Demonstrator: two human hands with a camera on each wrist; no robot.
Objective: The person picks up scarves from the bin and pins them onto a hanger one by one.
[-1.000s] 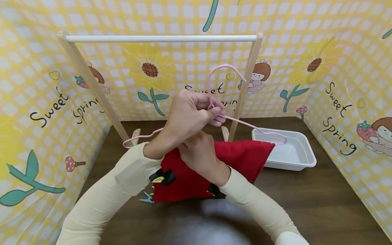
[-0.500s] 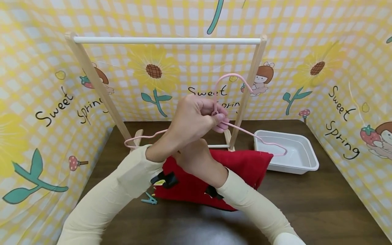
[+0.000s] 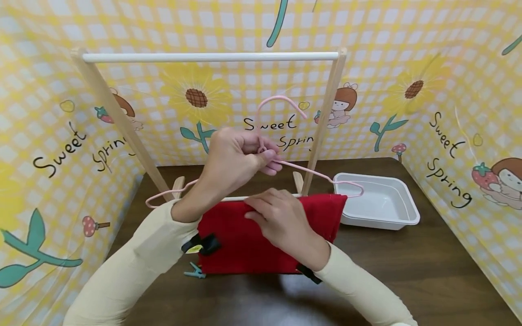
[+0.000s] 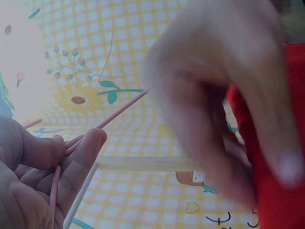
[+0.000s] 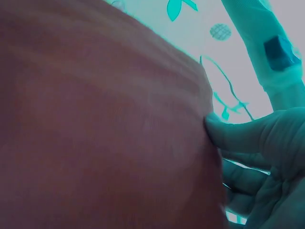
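My left hand [image 3: 240,156] pinches a pink clothes hanger [image 3: 281,98] at the neck, below its hook. In the left wrist view, thumb and fingers close on the thin pink wire [image 4: 121,110]. A red cloth [image 3: 232,235] hangs below the hanger, its straight top edge level with the hanger's lower side. My right hand [image 3: 281,222] grips that top edge near the middle. The right wrist view shows its thumb [image 5: 233,133] on one face of the cloth [image 5: 119,129] and the fingers behind. The hanger's lower bar is hidden.
A wooden rack with a white top rail [image 3: 212,57] stands behind the hands. A white plastic tray [image 3: 401,219] sits right on the dark table [image 3: 440,271]. Near the cloth's lower left corner is a light blue clothespin [image 3: 195,270]. Patterned fabric walls [image 3: 432,81] surround the table.
My right hand has moved right and down, out from under the left hand, along the cloth's top edge. The left hand still holds the hanger, now farther left in the view.
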